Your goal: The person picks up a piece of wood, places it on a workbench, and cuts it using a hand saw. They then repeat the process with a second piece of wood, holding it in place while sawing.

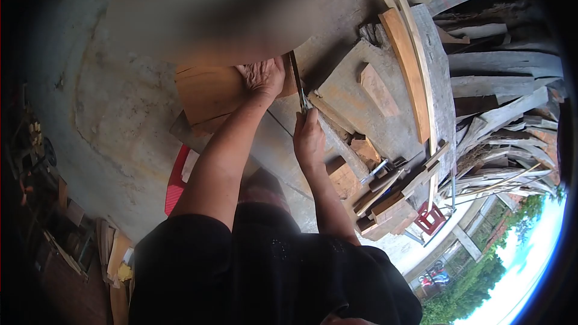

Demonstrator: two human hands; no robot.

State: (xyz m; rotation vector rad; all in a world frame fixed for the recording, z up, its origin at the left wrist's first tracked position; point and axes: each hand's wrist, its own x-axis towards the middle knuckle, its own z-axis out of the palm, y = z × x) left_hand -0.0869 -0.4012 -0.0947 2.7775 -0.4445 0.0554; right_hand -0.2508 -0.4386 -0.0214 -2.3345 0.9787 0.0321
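Observation:
My left hand [265,77] presses on a wide wooden board [208,93], its fingers bent over it and partly hidden by a blurred patch. In my right hand [309,138], the fingers are wrapped round the handle of a thin, dark-bladed tool that looks like a hand saw [300,87]. Its blade is seen nearly edge-on, running up along the right edge of the board, close to my left hand. The far end of the blade and the upper part of the board disappear into the blur.
Right of the saw, a wood offcut [378,89] lies on a grey slab. A long curved plank [406,72] stands beyond it. Blocks and sticks [385,198] crowd beside my right forearm. Rough slabs [494,78] are stacked at far right. Something red [176,183] shows beside my left forearm.

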